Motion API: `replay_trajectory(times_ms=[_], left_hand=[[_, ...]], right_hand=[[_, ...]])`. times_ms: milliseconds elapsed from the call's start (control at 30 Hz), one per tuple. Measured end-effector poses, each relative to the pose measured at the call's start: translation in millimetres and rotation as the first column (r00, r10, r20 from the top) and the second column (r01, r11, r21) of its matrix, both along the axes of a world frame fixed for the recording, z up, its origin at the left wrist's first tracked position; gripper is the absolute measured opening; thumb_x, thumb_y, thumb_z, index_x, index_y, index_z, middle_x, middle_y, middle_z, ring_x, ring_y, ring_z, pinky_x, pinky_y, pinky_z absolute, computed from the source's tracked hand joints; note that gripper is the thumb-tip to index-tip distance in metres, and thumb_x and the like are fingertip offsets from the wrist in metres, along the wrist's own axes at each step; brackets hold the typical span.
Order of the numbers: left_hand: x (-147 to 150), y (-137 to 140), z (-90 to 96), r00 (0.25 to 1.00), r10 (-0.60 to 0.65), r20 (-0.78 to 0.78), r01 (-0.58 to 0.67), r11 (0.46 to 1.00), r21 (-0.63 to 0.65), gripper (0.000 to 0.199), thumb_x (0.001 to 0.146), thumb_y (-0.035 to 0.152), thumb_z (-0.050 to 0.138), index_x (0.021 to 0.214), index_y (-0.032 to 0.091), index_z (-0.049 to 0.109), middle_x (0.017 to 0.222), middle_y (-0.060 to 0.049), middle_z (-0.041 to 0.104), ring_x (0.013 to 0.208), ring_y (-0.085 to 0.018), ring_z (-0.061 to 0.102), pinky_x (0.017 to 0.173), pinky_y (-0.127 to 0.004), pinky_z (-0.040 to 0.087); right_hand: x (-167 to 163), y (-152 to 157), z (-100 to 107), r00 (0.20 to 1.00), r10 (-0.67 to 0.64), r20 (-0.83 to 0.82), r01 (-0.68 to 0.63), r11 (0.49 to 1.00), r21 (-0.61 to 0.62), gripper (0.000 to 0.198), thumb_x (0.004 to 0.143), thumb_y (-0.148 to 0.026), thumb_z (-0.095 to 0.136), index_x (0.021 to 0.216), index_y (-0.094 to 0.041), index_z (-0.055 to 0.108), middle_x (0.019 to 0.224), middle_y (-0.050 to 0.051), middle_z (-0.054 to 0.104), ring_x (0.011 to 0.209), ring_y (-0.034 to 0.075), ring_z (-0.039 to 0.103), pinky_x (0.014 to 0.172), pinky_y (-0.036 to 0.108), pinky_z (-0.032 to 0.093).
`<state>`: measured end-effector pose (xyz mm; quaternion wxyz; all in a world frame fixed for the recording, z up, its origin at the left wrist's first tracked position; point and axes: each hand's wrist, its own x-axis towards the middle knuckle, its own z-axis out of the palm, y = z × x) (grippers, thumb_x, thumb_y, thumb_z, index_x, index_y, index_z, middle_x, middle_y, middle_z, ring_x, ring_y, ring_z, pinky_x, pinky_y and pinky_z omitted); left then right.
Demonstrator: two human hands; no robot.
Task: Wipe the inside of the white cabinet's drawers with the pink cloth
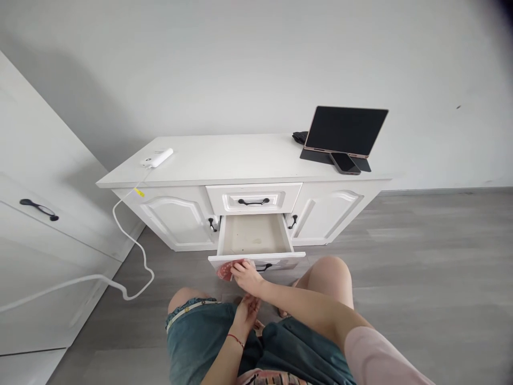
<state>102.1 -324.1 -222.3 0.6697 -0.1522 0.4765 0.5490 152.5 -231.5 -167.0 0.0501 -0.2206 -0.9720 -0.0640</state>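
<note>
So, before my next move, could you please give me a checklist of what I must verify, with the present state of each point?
1. Red cloth gripped by right hand: ok.
2. Lower drawer pulled out: ok.
3. Left hand free: cannot tell, its fingers are partly hidden.
4. Upper drawer shut: ok.
5. White cable away from both hands: ok, it hangs off to the left.

Soft Cloth, Smooth Paint

The red cloth (225,270) in my right hand (245,275) looks soft. The drawer front (285,263) is smooth, glossy white; the drawer bottom (256,240) looks matt. The black upper handle (254,202) resembles metal, the tablet screen (347,131) shiny glass, my shorts (204,334) matt cloth.
</note>
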Motion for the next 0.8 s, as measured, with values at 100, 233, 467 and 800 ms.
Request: replay_trajectory(times_ms=[100, 233, 467, 800], left_hand=[[-5.8, 10.4, 7.5, 0.999, 0.031, -0.031, -0.030, 0.999, 0.018, 0.026, 0.080, -0.004, 0.053, 0.077, 0.022, 0.059, 0.080, -0.004, 0.071, 0.089, -0.017, 0.071, 0.084, -0.027, 0.054], [-8.0, 38.1, 23.3, 0.998, 0.032, -0.058, -0.029, 0.999, 0.040, 0.025, 0.081, -0.003, 0.051, 0.079, 0.021, 0.059, 0.083, -0.006, 0.070, 0.089, -0.017, 0.070, 0.078, -0.026, 0.055], [-4.3, 69.9, 37.8, 0.996, -0.003, -0.084, 0.002, 1.000, -0.018, 0.019, 0.084, 0.002, 0.051, 0.078, 0.018, 0.059, 0.071, -0.004, 0.063, 0.068, -0.015, 0.065, 0.071, -0.028, 0.055], [3.5, 68.4, 40.2, 0.994, 0.005, -0.109, -0.007, 1.000, -0.021, 0.019, 0.083, 0.002, 0.055, 0.079, 0.020, 0.059, 0.069, 0.000, 0.062, 0.061, -0.011, 0.063, 0.066, -0.024, 0.054]], right_hand=[[37.4, -2.9, 5.9, 0.995, -0.090, -0.032, 0.090, 0.996, -0.015, 0.019, 0.090, -0.019, 0.053, 0.104, -0.021, 0.066, 0.114, 0.006, 0.059, 0.111, 0.024, 0.043, 0.090, 0.041, 0.038], [86.1, -7.2, 10.5, 0.967, -0.231, -0.105, 0.226, 0.972, -0.060, 0.024, 0.092, -0.020, 0.052, 0.112, -0.022, 0.063, 0.113, 0.007, 0.061, 0.108, 0.024, 0.044, 0.092, 0.043, 0.036], [149.7, -11.4, 13.9, 0.861, -0.499, -0.093, 0.484, 0.862, -0.147, 0.026, 0.091, -0.020, 0.053, 0.112, -0.029, 0.065, 0.118, 0.005, 0.062, 0.113, 0.025, 0.041, 0.099, 0.044, 0.028], [156.3, -25.0, -48.4, 0.418, -0.891, -0.177, 0.858, 0.451, -0.245, 0.035, 0.084, -0.012, 0.044, 0.107, -0.025, 0.067, 0.116, 0.012, 0.056, 0.101, 0.026, 0.049, 0.081, 0.036, 0.041]])
